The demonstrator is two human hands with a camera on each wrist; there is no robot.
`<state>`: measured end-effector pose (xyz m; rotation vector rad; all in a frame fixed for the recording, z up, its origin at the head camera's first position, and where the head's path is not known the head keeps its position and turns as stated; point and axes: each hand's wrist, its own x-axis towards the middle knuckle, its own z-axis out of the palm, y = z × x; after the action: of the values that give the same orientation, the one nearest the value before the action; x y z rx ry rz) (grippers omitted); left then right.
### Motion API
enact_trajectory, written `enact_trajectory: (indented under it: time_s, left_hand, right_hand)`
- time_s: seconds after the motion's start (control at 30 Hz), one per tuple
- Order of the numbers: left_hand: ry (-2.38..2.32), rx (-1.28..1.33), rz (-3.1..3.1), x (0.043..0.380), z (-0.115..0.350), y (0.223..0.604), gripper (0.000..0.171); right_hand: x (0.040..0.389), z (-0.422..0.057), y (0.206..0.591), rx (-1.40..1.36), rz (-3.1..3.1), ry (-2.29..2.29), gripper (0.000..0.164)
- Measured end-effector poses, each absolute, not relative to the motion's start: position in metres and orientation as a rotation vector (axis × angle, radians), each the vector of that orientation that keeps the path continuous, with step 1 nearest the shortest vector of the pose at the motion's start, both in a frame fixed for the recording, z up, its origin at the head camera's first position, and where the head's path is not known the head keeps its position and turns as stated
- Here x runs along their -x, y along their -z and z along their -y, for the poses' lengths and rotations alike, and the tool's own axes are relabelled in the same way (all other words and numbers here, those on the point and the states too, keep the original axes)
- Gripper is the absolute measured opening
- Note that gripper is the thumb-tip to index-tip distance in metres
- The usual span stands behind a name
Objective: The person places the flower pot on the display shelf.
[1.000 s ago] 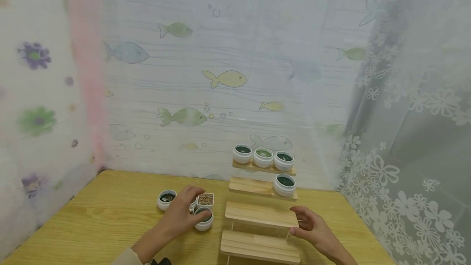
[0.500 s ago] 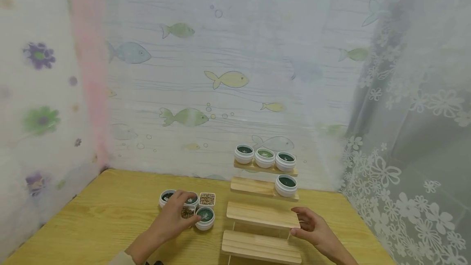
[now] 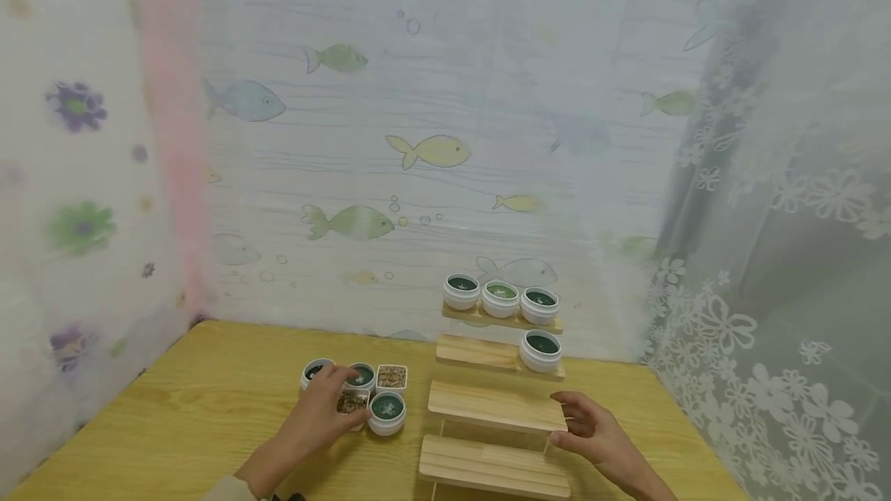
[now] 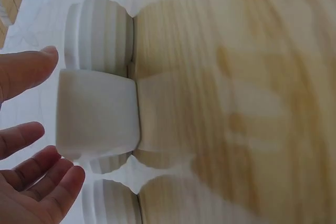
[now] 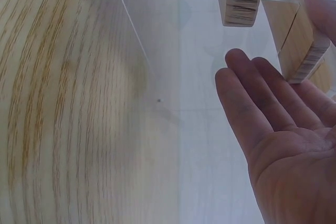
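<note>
My left hand [image 3: 316, 412] hovers over a small square white cup [image 3: 353, 402] of brownish grains, thumb and fingers spread apart. In the left wrist view the cup's white side [image 4: 97, 114] sits between thumb and fingers, with a gap at the thumb. Just right of my thumb stands a round white jar [image 3: 387, 413] with a dark green top. Another round jar [image 3: 361, 376] and a square cup of paler grains [image 3: 392, 377] stand behind. My right hand [image 3: 592, 435] is at the right end of a wooden shelf board [image 3: 494, 404], fingers loosely bent, holding nothing.
The stepped stand's top board [image 3: 501, 320] bears three round jars, and the second board [image 3: 476, 350] bears one jar [image 3: 541, 351] at its right end. A lower board [image 3: 494, 468] is nearest me. One more jar [image 3: 317, 369] is partly behind my left hand. Patterned curtains [image 3: 431, 215] enclose the table.
My left hand has drawn left off the front round green jar to above the square grain cup, uncovering the jar. My right hand has stayed at the board's end.
</note>
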<state>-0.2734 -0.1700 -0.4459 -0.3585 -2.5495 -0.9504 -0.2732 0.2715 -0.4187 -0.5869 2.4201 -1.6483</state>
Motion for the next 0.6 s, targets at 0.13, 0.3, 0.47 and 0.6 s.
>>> enact_trajectory:
  time_s: [0.13, 0.3, 0.47, 0.6]
  left_hand:
    - [0.951, 0.336, 2.574, 0.2749, 0.1719, 0.4472, 0.057]
    - [0.988, 0.310, 2.608, 0.2763, 0.1745, 0.4492, 0.060]
    - [0.988, 0.273, 2.640, 0.2771, 0.1763, 0.4518, 0.066]
    - [1.006, 0.264, 2.662, 0.2777, 0.1769, 0.4523, 0.068]
  right_hand:
    - [0.2730, -0.2711, 0.4187, 0.593, -2.416, 1.649, 0.061]
    - [0.2733, -0.2712, 0.4203, 0.596, -2.442, 1.636, 0.061]
    - [0.2744, -0.2713, 0.4218, 0.609, -2.446, 1.631, 0.062]
    - [0.2752, -0.2711, 0.4223, 0.604, -2.455, 1.629, 0.062]
